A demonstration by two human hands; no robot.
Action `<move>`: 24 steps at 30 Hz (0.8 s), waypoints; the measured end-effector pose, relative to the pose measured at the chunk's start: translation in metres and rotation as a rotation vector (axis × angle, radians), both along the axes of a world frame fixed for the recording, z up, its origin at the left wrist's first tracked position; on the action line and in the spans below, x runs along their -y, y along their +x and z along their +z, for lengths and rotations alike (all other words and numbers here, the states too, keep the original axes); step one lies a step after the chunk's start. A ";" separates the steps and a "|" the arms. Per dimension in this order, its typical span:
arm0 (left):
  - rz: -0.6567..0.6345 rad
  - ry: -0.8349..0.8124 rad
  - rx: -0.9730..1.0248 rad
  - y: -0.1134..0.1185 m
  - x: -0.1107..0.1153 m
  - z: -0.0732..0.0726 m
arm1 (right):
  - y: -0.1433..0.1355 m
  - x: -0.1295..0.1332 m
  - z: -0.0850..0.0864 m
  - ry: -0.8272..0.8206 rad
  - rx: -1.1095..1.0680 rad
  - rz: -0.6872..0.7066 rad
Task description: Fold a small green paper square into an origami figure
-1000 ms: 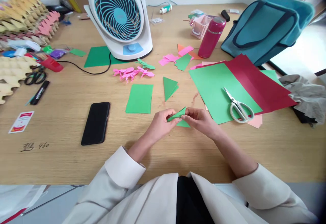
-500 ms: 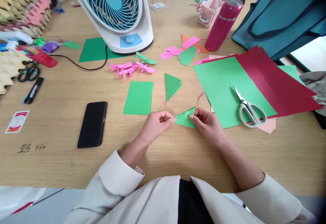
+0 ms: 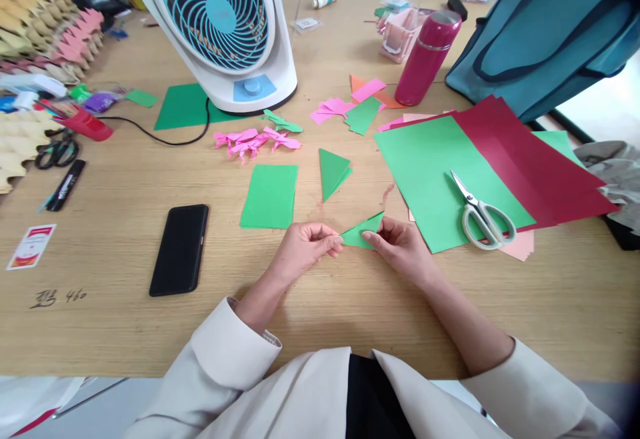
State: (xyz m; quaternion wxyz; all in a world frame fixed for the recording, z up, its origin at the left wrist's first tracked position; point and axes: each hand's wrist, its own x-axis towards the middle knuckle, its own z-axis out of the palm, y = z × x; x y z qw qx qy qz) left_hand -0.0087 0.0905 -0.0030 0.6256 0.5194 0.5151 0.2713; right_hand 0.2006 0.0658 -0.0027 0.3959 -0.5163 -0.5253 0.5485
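We see a folded green paper (image 3: 356, 234) at the near middle of the bench (image 3: 300, 319), between our two hands. With the left hand (image 3: 305, 249) we pinch its left point; the fingertips are pressed together there, so this grip has almost no gap. With the right hand (image 3: 406, 249) we hold the other end, the thumb on top and the fingers behind, so this grip too is closed on the paper.

Around our hands we have several things. Just beyond the left hand lies a stack of green rectangles (image 3: 269, 196), and beyond the paper we find green folded triangles (image 3: 333, 171). To the right, a large green sheet (image 3: 445, 179) lies partly over dark red sheets (image 3: 530, 166), and white-handled scissors (image 3: 483, 219) rest upon the green one. This sheet reaches very near to our right hand and takes the room on that side; we cannot tell if they touch.

On the left we see a black phone (image 3: 179, 250), well apart from the left hand. Farther away are pink folded figures (image 3: 245, 140) and, behind them, a white fan (image 3: 220, 16). A magenta bottle (image 3: 429, 59) stands upright beside a blue bag (image 3: 540, 39).
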 end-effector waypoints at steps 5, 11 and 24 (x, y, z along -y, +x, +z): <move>-0.004 -0.004 -0.020 -0.004 -0.004 0.003 | 0.000 0.000 0.003 -0.032 -0.005 -0.051; -0.094 0.033 -0.030 -0.011 -0.005 0.007 | 0.001 -0.001 0.006 -0.038 -0.013 -0.046; -0.140 0.166 0.053 0.007 0.007 0.003 | -0.009 0.012 -0.002 0.008 0.139 0.134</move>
